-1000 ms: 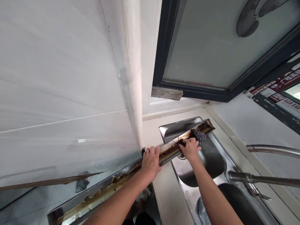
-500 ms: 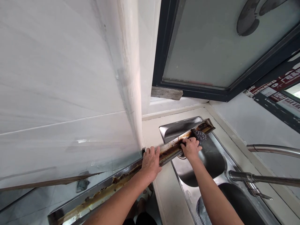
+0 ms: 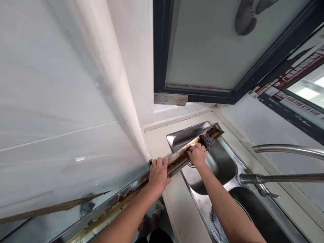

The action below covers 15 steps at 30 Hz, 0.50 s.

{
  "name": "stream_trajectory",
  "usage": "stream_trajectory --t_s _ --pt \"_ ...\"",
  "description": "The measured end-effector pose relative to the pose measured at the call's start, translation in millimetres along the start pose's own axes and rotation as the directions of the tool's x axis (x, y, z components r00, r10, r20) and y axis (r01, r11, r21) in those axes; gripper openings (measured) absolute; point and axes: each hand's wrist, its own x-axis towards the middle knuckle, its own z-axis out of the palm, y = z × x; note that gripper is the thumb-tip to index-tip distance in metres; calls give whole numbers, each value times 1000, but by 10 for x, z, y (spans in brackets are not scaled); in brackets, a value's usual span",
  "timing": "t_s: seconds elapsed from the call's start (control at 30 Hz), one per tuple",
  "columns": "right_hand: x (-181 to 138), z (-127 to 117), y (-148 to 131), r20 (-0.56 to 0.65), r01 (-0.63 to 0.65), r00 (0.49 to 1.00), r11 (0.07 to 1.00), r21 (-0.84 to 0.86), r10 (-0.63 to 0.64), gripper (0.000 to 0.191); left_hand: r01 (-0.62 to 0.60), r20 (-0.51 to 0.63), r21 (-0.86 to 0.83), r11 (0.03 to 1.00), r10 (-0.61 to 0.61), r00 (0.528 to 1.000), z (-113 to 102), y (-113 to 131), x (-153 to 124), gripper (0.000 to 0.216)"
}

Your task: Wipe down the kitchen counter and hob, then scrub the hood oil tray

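Note:
A long, narrow metal trough (image 3: 180,159), coated inside with brown grease, slants across the counter edge and over the sink. My left hand (image 3: 159,173) grips it near its middle, fingers over the far rim and thumb on the near side. Further up, my right hand (image 3: 197,154) has its fingers bent down into the trough. A small dark bit shows at those fingertips, but I cannot make out what it is. Just beyond them a grey steel wool scourer (image 3: 209,141) rests in the trough near its upper end.
Under the trough is a steel double sink (image 3: 222,168), with a faucet (image 3: 255,179) on its right. A round perforated basket (image 3: 214,222) sits in the near basin. White tiled wall (image 3: 63,135) stands on the left, and a dark-framed window (image 3: 194,96) hangs open above the counter (image 3: 181,209).
The whole view has shifted, so everything appears slightly further left and up. Both hands keep their places on the trough, the right one perhaps slid slightly along it. The scourer stays put.

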Motion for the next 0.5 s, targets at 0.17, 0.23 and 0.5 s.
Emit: stream_trajectory --t_s 0.17,0.23,0.5 --pt "-36 20 -48 -16 9 1000 997 71 -8 19 -15 -43 37 999 16 999 34 -40 23 89" --pt "-23 21 -50 -41 29 999 995 92 -25 16 -17 -67 63 998 21 998 69 -62 46 88" --pt "61 -26 -98 -54 -15 998 990 138 23 15 -33 -69 121 992 42 997 66 -68 75 85"
